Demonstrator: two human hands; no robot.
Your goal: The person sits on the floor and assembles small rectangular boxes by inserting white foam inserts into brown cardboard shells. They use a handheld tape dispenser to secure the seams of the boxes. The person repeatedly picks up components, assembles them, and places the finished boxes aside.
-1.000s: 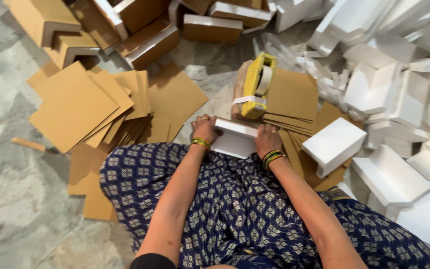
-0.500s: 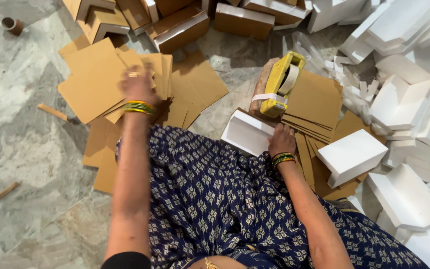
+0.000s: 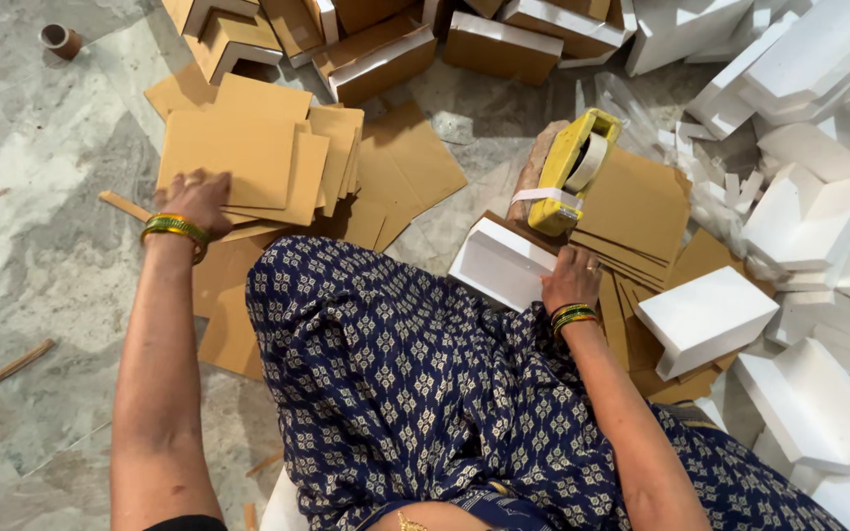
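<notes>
My left hand (image 3: 199,200) lies flat, fingers spread, on the near left corner of the top cardboard sheet (image 3: 228,146), a tan rectangle crowning a loose stack of cardboard sheets (image 3: 332,162) on the marble floor (image 3: 31,246) to the left of my lap. The palm presses down on the sheet; nothing is pinched. My right hand (image 3: 571,278) rests on the near right edge of a white open box (image 3: 500,264), fingers curled over its rim, the box lying just beyond my knee in the patterned blue garment (image 3: 395,374).

Immediately beyond the right hand, a yellow tape dispenser (image 3: 571,172) with a pale roll stands tilted on a second pile of tan sheets (image 3: 641,211). To the right of the hand lies a closed white box (image 3: 705,317), touching that pile. Farther right and near right, a heap of white boxes (image 3: 819,206) fills the corner.

At the far edge, brown-and-white folded cartons (image 3: 376,54) lie in a row. A small brown tape core (image 3: 59,39) stands at far left, and a thin wooden stick (image 3: 16,364) lies on the floor at near left, well apart from both hands.
</notes>
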